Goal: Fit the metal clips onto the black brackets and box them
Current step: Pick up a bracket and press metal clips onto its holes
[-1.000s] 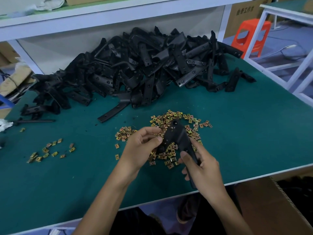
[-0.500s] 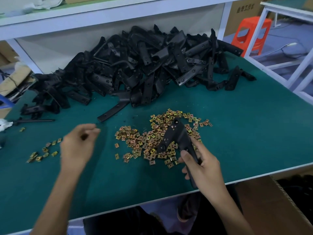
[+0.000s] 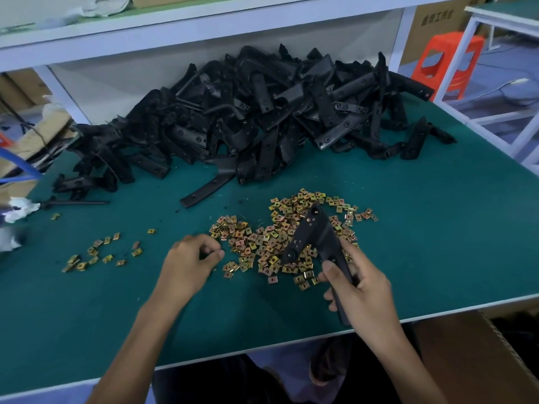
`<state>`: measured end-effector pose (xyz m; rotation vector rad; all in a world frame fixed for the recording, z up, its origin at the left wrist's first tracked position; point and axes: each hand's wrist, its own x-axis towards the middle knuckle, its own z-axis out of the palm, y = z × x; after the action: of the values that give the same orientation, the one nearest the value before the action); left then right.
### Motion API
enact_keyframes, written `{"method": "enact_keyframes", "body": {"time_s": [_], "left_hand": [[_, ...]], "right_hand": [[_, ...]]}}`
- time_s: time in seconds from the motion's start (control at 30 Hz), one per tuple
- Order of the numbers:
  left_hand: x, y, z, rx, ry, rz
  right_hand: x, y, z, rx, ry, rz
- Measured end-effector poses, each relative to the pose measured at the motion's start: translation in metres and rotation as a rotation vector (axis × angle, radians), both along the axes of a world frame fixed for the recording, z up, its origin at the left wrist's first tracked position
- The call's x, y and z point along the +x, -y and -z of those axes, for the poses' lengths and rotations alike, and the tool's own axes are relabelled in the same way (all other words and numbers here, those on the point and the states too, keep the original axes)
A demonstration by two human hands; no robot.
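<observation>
Black bracket (image 3: pixel 318 237), angled, one unit: centre right of frame, over the clip heap, its lower leg gripped by the right hand (image 3: pixel 361 290), thumb on its face. Metal clips (image 3: pixel 262 246), brass-coloured, loose heap: centre of the green bench (image 3: pixel 437 228); smaller scatter (image 3: pixel 99 255) at left. Left hand (image 3: pixel 189 263): at the heap's left edge, fingers curled, tips together; whether they pinch a clip cannot be told. Bracket pile (image 3: pixel 262 118): upper centre. Cardboard box (image 3: pixel 466 360): lower right, below the bench edge.

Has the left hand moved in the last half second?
Yes. The left hand has swung right, away from the small scatter of clips, to the left edge of the main clip pile.
</observation>
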<state>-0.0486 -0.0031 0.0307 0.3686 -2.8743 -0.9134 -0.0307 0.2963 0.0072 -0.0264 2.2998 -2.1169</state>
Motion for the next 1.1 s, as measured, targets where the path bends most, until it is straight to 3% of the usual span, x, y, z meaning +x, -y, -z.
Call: {"method": "enact_keyframes", "body": {"time_s": [0.27, 0.47, 0.63, 0.87, 1.1], "left_hand": [[-0.005, 0.008, -0.002, 0.062, 0.052, -0.064], [-0.006, 0.004, -0.006, -0.103, -0.054, -0.032], [-0.002, -0.029, -0.024, 0.43, -0.078, -0.082], [-0.004, -0.068, -0.034, 0.871, 0.003, 0.01], [-0.008, -0.083, -0.04, 0.982, 0.041, 0.041]], "right_hand": [[-0.001, 0.001, 0.0, 0.014, -0.025, 0.002], [-0.002, 0.0, 0.002, 0.017, -0.014, 0.001], [-0.003, 0.0, 0.005, 0.033, -0.015, -0.001], [-0.002, 0.0, 0.005, 0.01, -0.014, -0.003], [-0.002, -0.001, 0.007, 0.015, -0.015, 0.0]]}}
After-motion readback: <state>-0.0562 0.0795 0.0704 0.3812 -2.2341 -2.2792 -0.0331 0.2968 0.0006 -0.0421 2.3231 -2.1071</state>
